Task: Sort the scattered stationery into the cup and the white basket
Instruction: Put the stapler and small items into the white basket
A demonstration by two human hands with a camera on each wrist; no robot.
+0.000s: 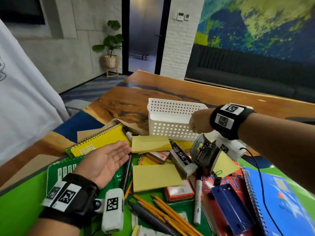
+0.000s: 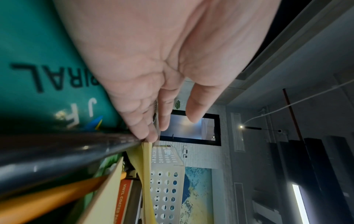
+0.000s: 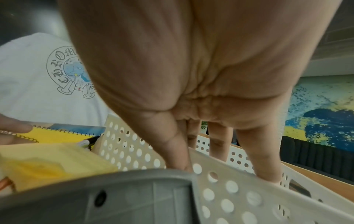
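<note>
The white perforated basket (image 1: 170, 116) stands on the wooden table behind the heap of stationery. My right hand (image 1: 198, 122) grips its near right rim, thumb (image 3: 172, 145) outside the wall and fingers (image 3: 254, 151) inside the basket (image 3: 239, 197). My left hand (image 1: 112, 155) lies open, palm turned up, over the yellow spiral notebook (image 1: 100, 140) and green notebook (image 1: 64, 169). Its fingertips (image 2: 151, 136) touch the edge of a yellow sticky pad (image 1: 150, 143) and a dark pen (image 1: 127, 171). No cup is in view.
A grey hole punch (image 1: 204, 150) sits right under my right wrist. Pencils (image 1: 170, 213), a white marker (image 1: 197, 201), an eraser box (image 1: 182, 159), a blue punch (image 1: 230, 212) and a blue notebook (image 1: 279, 205) crowd the near table. Someone in a white shirt (image 1: 25, 99) stands at the left.
</note>
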